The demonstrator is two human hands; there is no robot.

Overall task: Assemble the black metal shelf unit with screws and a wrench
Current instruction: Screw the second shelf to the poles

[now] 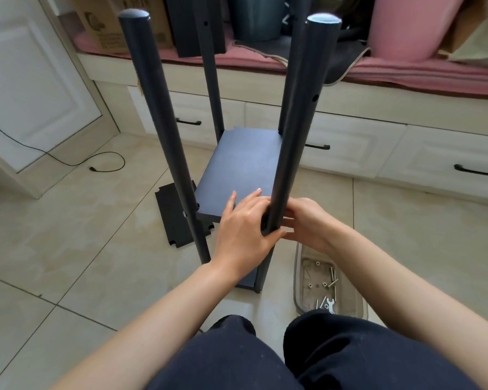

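Four black metal tube posts (293,130) upright, black rectangular shelf panel (243,167) mounted. Left hand (243,223) grips near-right post; right hand (307,220) grip unclear. Spare black panel (172,218) on floor, small silver wrench (329,304) unused.

Head-worn camera looks forward and down, close over the tiled floor (96,235).

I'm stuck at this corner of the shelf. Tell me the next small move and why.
Probably fetch the wrench from the tray with the right hand, keeping the left hand on the near right post. Both hands sit at that post's joint with the shelf board, and neither visibly holds a tool.
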